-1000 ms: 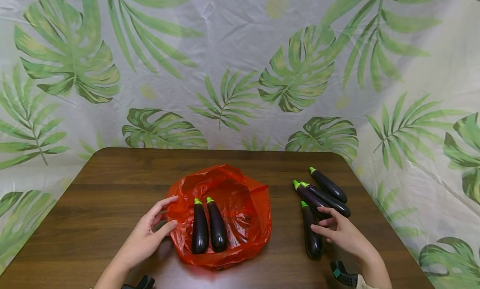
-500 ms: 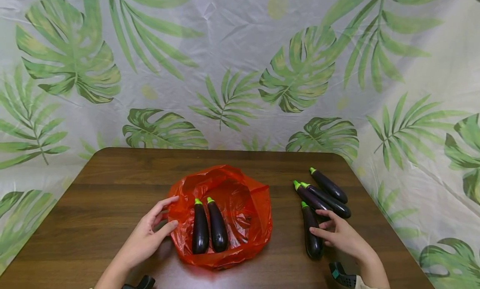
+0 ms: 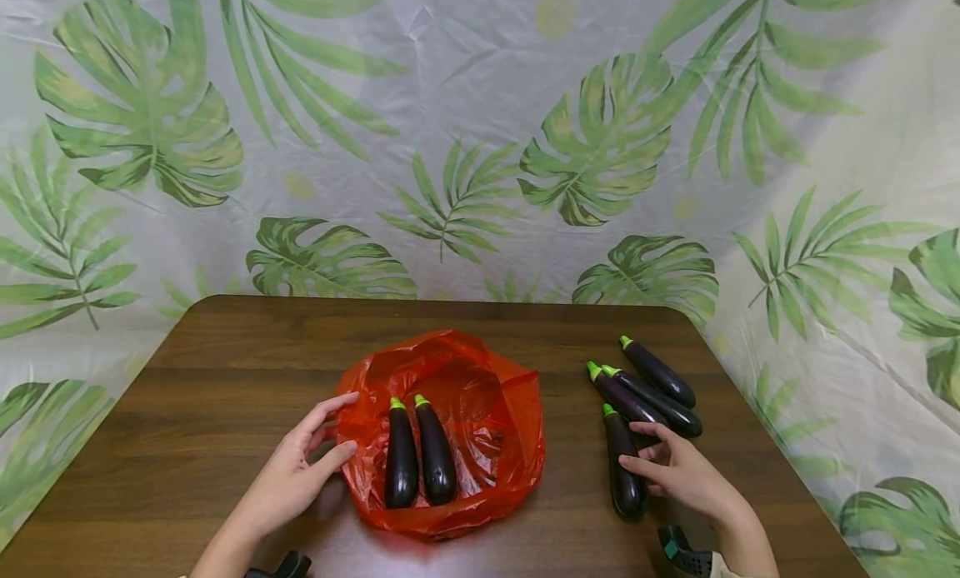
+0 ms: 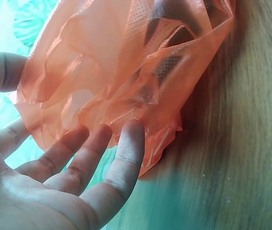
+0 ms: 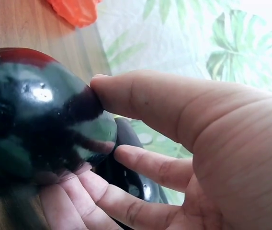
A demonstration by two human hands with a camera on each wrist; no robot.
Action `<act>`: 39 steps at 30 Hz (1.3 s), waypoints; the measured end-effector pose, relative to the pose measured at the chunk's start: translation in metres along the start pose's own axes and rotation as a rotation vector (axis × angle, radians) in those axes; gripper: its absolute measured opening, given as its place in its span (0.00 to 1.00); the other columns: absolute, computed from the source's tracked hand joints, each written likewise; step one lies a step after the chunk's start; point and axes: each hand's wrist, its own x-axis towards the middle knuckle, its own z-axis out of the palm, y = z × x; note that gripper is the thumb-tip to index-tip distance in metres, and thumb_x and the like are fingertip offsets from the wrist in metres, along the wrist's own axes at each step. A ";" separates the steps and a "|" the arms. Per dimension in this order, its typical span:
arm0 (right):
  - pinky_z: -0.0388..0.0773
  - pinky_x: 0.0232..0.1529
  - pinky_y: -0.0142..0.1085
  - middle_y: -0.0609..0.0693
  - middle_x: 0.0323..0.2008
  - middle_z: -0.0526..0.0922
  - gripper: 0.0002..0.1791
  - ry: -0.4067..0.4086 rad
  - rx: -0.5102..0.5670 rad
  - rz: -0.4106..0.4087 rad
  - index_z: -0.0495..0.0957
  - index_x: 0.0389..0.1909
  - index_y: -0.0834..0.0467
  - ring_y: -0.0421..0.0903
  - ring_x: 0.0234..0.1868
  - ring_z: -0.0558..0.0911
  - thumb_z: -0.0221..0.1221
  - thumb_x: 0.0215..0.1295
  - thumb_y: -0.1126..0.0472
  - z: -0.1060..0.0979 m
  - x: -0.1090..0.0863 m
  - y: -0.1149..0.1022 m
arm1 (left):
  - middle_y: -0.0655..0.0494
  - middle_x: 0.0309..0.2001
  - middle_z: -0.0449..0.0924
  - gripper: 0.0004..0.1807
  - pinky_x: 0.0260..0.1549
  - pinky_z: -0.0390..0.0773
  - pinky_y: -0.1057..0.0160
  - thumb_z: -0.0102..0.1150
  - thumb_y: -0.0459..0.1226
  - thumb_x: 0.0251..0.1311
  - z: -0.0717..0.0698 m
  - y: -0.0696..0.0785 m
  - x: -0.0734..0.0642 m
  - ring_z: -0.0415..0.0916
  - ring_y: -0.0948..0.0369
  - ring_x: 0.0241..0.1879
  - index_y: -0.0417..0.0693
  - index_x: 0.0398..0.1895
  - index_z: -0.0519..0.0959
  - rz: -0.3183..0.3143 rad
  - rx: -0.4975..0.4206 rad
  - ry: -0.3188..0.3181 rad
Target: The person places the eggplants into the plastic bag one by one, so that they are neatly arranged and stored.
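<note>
A red plastic bag [image 3: 517, 428] lies spread open on the table, with two eggplants [image 3: 401, 461] side by side inside. My left hand [image 3: 300, 470] holds the bag's left rim; in the left wrist view, fingers [image 4: 129, 148] touch the outside while the thumb reaches past the edge. On the right, my right hand [image 3: 686, 470] grips the nearest eggplant [image 3: 621, 478], which still lies on the table. In the right wrist view, the thumb presses this dark glossy eggplant [image 5: 30, 110] on one side and the fingers curl under the other.
Beyond the right hand lie more eggplants, the farthest one [image 3: 656, 370] near the right edge of the brown wooden table [image 3: 225, 395]. A leaf-patterned cloth [image 3: 465, 103] hangs behind the table. Bare wood separates the bag from the eggplants.
My right hand has shifted slightly left and closed its thumb and fingers onto the nearest eggplant. The left hand, the bag and its two eggplants stay where they were.
</note>
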 end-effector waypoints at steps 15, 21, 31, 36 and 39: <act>0.84 0.38 0.37 0.55 0.44 0.79 0.38 0.010 0.002 0.028 0.60 0.78 0.68 0.45 0.38 0.79 0.65 0.77 0.56 0.000 0.002 0.002 | 0.36 0.74 0.70 0.30 0.47 0.87 0.66 0.61 0.33 0.76 0.000 0.000 0.001 0.78 0.75 0.58 0.45 0.78 0.67 0.001 -0.005 -0.002; 0.83 0.37 0.36 0.54 0.44 0.78 0.39 0.009 0.018 0.028 0.59 0.78 0.68 0.44 0.37 0.79 0.65 0.77 0.56 0.000 0.002 0.001 | 0.36 0.74 0.70 0.30 0.47 0.87 0.66 0.61 0.33 0.76 0.001 0.000 0.000 0.78 0.75 0.58 0.45 0.78 0.68 0.004 -0.006 -0.001; 0.83 0.37 0.37 0.55 0.44 0.78 0.39 0.012 0.021 0.008 0.59 0.78 0.69 0.44 0.38 0.79 0.65 0.77 0.56 -0.001 -0.001 -0.004 | 0.35 0.73 0.70 0.30 0.47 0.87 0.66 0.61 0.32 0.77 0.001 -0.001 0.000 0.78 0.75 0.58 0.45 0.78 0.68 0.017 -0.007 -0.003; 0.85 0.42 0.39 0.57 0.48 0.78 0.39 0.018 0.003 0.011 0.60 0.79 0.67 0.46 0.44 0.80 0.65 0.77 0.54 -0.003 -0.002 -0.009 | 0.36 0.73 0.71 0.30 0.47 0.87 0.67 0.61 0.33 0.77 0.001 -0.001 0.000 0.78 0.76 0.59 0.45 0.78 0.68 0.016 0.002 0.000; 0.85 0.42 0.39 0.57 0.49 0.77 0.39 0.026 -0.011 0.012 0.61 0.79 0.65 0.47 0.46 0.79 0.65 0.77 0.53 -0.005 -0.003 -0.014 | 0.36 0.73 0.71 0.30 0.48 0.86 0.67 0.61 0.33 0.77 0.001 -0.001 0.000 0.78 0.76 0.59 0.45 0.78 0.68 0.017 0.010 0.002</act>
